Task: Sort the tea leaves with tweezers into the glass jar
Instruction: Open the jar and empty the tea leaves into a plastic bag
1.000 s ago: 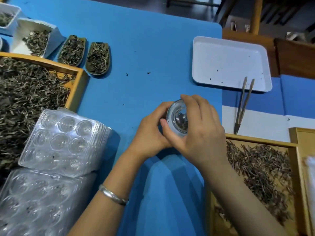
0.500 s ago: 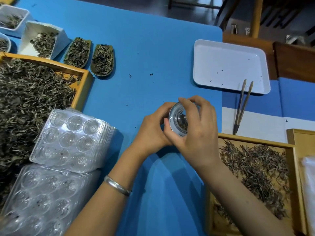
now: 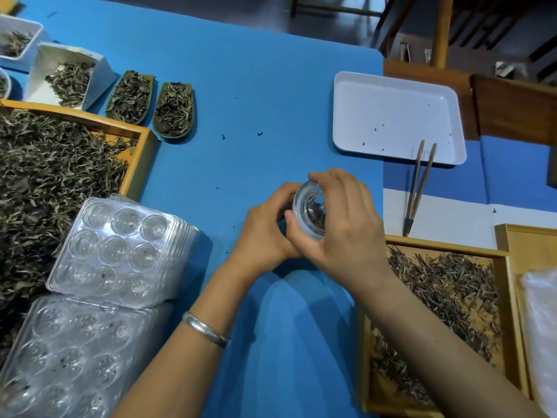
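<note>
A small glass jar (image 3: 310, 210) with a few dark leaves inside stands on the blue table (image 3: 241, 101), held between both hands. My left hand (image 3: 265, 233) grips its left side from below. My right hand (image 3: 346, 230) curls over its top and right side, hiding most of the jar. Bamboo tweezers (image 3: 419, 185) lie untouched to the right, partly over the white tray (image 3: 391, 113). A wooden tray of thin tea leaves (image 3: 443, 297) sits at the lower right.
A large wooden tray of tea leaves (image 3: 54, 182) fills the left side. Clear plastic blister trays (image 3: 117, 251) lie stacked in front of it. Small scoops and white dishes of leaves (image 3: 171, 110) stand at the far left.
Both hands keep hold of the jar in nearly the same spot. The right fingers have shifted slightly round its top. The view moved a little.
</note>
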Tool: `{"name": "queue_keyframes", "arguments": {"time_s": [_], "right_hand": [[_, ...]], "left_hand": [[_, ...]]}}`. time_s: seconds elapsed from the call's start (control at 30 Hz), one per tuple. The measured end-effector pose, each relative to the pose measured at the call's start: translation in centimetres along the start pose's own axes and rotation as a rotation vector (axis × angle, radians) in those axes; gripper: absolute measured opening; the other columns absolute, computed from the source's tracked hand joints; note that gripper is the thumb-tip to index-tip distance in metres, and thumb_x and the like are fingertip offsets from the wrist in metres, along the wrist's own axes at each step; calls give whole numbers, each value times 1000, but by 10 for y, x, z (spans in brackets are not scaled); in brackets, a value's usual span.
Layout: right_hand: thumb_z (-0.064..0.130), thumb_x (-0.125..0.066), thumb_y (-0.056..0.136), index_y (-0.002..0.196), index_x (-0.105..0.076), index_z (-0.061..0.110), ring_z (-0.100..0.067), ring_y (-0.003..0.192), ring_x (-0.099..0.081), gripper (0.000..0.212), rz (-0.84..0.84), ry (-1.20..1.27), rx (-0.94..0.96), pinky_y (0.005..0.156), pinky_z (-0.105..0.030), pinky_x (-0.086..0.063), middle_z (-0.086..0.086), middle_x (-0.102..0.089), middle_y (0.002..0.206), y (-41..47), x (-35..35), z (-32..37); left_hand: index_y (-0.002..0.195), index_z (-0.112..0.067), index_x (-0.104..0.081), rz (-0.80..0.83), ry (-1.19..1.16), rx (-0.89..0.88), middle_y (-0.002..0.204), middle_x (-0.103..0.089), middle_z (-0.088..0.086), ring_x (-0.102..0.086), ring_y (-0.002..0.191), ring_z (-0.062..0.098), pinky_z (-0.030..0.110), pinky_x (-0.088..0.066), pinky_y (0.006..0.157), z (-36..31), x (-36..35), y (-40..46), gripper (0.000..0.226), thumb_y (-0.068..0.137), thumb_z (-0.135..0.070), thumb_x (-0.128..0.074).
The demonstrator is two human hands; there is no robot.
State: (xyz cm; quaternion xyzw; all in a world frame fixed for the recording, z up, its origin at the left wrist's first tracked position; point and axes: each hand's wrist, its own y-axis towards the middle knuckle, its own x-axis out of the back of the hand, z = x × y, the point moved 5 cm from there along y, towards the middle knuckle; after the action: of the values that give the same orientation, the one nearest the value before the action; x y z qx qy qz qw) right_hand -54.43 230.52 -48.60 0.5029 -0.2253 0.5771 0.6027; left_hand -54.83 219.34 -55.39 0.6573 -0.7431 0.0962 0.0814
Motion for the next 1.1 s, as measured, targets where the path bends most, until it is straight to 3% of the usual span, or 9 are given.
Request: {"name": "queue_keyframes", "arguments": {"time_s": [0.27,0.4,0.67,0.8,1.0,1.1], "right_hand": [[28,-68,82,109,-66,-4,-39,92,-59,41,-109,54,64,85,-44,-46,-26,-60,104,-3,-3,1],[30,-67,81,110,-66,-2,-36,94,-60,43,-76,70,60,87,-36,-45,-23,-62,105,1,0,-2],[38,-63,79,106,-68,0,-33,89,-66,47,-34,-2,122,72,-39,-56,-18,-67,102,6,5,-1],[40,-62,78,107,-68,3,-31,89,-65,47,-6,13,96,71,-37,-55,-16,-67,102,8,8,-2],[28,-67,79,108,-66,-1,-35,93,-59,42,-26,94,71,85,-36,-46,-22,-60,103,4,2,-2],[25,-70,79,107,-67,-3,-37,94,-59,40,-61,76,95,85,-40,-48,-25,-61,103,3,2,-1]], "left_hand": [[109,-47,-56,10,0,22,92,-68,-28,-64,81,-7,4,-44,69,-1,1,0,54,70,-16,-76],[107,-51,-56,5,18,26,93,-68,-29,-65,82,-7,4,-44,68,-2,0,0,53,69,-20,-77],[103,-54,-53,-13,57,15,92,-67,-30,-64,81,-8,3,-43,66,-3,-2,0,49,67,-28,-76],[103,-52,-53,-19,74,25,93,-66,-33,-64,83,-10,2,-43,67,0,-2,0,52,69,-21,-78],[100,-58,-52,-9,75,23,89,-66,-32,-64,78,-9,2,-42,63,2,-2,0,53,67,-25,-77],[100,-52,-53,8,84,28,87,-67,-31,-64,76,-8,3,-42,62,1,-2,1,45,66,-30,-73]]}}
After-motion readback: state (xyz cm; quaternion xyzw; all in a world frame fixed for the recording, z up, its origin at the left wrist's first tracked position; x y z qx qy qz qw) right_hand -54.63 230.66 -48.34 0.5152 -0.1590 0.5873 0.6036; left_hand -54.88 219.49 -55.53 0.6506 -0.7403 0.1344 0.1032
